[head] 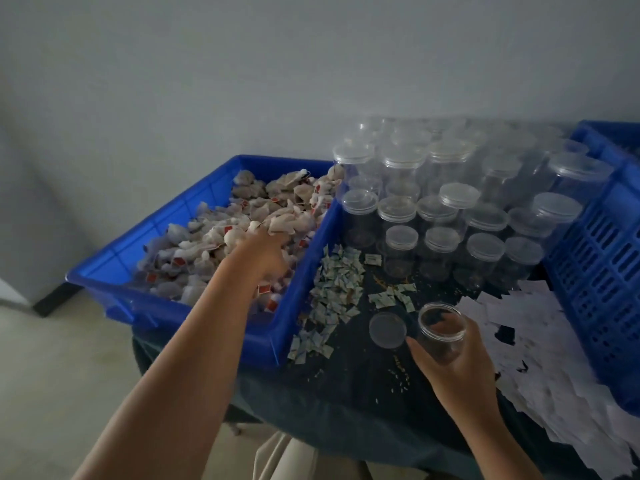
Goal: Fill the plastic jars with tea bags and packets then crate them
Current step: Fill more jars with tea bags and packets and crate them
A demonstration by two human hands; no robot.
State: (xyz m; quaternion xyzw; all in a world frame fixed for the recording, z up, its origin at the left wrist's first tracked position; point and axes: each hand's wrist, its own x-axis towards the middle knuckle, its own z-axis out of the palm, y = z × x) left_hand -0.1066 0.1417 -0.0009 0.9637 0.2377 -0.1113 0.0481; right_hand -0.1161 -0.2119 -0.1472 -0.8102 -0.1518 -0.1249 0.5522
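On the table (pixel 363 375), right hand (pixel 460 372) around jar (pixel 441 332)

I've got the left hand (pixel 266 252) down among the white tea bags (pixel 249 209) in the blue plastic bin (pixel 156 306), its grip too blurred to judge. The right hand (pixel 457 368) holds an open clear plastic jar (pixel 441 332), and a round clear lid (pixel 387 330) lies just beside it on the dark tablecloth (pixel 346 393).

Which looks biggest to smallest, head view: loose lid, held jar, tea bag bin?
1. blue tea bag bin
2. open jar in right hand
3. loose lid, slightly smaller than the jar, equally near
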